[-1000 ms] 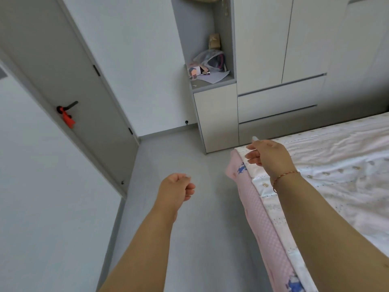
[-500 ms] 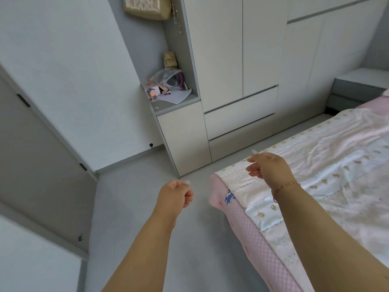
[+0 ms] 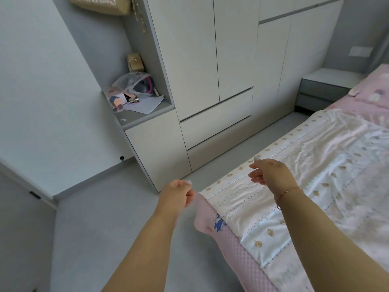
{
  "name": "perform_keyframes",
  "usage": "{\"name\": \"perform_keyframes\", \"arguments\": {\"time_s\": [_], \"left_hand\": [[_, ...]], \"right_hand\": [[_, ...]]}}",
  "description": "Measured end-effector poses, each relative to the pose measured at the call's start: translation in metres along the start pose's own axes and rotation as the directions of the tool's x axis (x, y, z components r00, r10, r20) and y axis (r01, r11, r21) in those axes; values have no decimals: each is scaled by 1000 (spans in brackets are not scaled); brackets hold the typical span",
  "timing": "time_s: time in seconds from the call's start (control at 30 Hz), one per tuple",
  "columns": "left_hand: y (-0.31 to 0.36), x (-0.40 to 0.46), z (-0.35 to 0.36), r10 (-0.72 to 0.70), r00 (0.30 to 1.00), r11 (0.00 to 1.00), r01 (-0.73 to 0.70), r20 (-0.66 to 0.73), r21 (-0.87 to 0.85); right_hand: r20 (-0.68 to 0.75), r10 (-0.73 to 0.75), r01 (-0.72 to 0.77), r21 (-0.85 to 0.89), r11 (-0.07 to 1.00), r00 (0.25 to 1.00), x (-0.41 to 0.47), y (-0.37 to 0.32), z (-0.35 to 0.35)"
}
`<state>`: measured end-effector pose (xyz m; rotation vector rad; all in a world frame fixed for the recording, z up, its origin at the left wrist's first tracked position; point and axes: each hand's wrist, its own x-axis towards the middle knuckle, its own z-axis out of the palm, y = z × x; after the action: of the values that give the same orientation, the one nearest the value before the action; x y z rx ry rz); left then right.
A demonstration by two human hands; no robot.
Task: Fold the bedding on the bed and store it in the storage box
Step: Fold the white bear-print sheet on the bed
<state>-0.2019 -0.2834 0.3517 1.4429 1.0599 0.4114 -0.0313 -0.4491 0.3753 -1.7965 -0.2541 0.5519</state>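
Where pink bed (image 3: 235, 251) meets grey floor (image 3: 109, 218), white bear-print bedding (image 3: 315, 186) lies spread flat to corner. White wardrobe (image 3: 210, 60) behind, cluttered shelf niche (image 3: 145, 112) beside. Left hand (image 3: 176, 197) curled empty over floor; right hand (image 3: 271, 173) loosely curled above bedding edge, holding nothing.
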Motion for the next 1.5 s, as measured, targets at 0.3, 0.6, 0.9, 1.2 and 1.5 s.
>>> {"name": "perform_keyframes", "arguments": {"time_s": [0.3,0.6,0.9,1.2,1.5], "left_hand": [[30,96,64,-33,999,999,33,27,-13],[21,169,92,-129,990,992,129,59,10],[-15,247,87,-252,961,966,243,113,90],[-80,317,83,-448,885,893,433,132,126],[-151,370,98,-669,732,743,660,129,107]], "right_hand": [[-18,26,-27,-56,998,999,120,-15,-13],[-44,121,-124,-67,990,992,198,5,3],[-43,321,-323,-98,941,946,253,56,60],[-8,461,-442,-300,845,887,313,120,131],[123,562,-429,-520,739,818,339,167,171]]}}
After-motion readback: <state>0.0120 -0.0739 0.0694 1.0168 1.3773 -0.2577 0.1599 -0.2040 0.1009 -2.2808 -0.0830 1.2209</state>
